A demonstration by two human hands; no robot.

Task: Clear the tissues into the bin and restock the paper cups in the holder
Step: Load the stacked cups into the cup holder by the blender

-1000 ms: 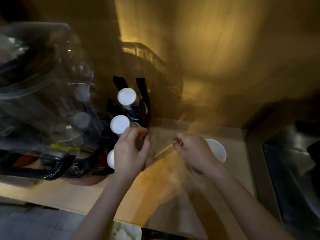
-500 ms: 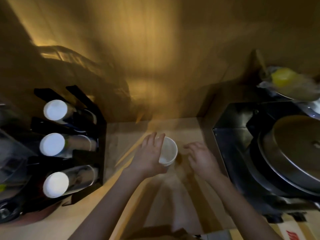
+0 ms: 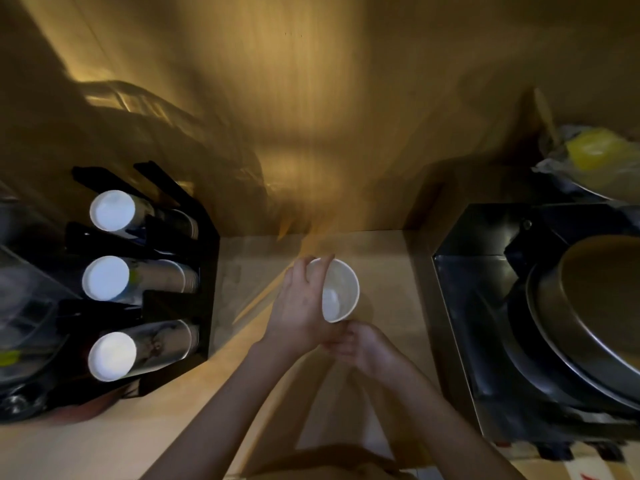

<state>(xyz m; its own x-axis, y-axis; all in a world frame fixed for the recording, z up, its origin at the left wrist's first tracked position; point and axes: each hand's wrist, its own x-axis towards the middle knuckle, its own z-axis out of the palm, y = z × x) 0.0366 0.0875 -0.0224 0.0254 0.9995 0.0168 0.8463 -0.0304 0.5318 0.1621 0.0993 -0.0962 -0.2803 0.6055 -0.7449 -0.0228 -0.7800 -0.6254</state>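
Note:
A white paper cup (image 3: pixel 341 294) sits tilted over the wooden counter (image 3: pixel 242 341), its mouth facing up and right. My left hand (image 3: pixel 299 306) wraps around the cup's left side. My right hand (image 3: pixel 360 346) is below it, fingers curled at the cup's base; whether it grips the cup I cannot tell. At the left stands a black cup holder (image 3: pixel 180 299) with three slots, each holding a stack of cups lying on its side, white bottoms (image 3: pixel 110 355) toward me. No tissues or bin show.
A dark metal appliance (image 3: pixel 485 306) with a round pan or lid (image 3: pixel 595 306) fills the right side. A crumpled bag with something yellow (image 3: pixel 595 154) lies behind it. Clear plastic containers (image 3: pixel 24 306) crowd the far left. A wooden wall rises behind the counter.
My view swung right from the holder to the counter. My left hand left the holder's stacks and took the lone cup; my right hand moved in under its base.

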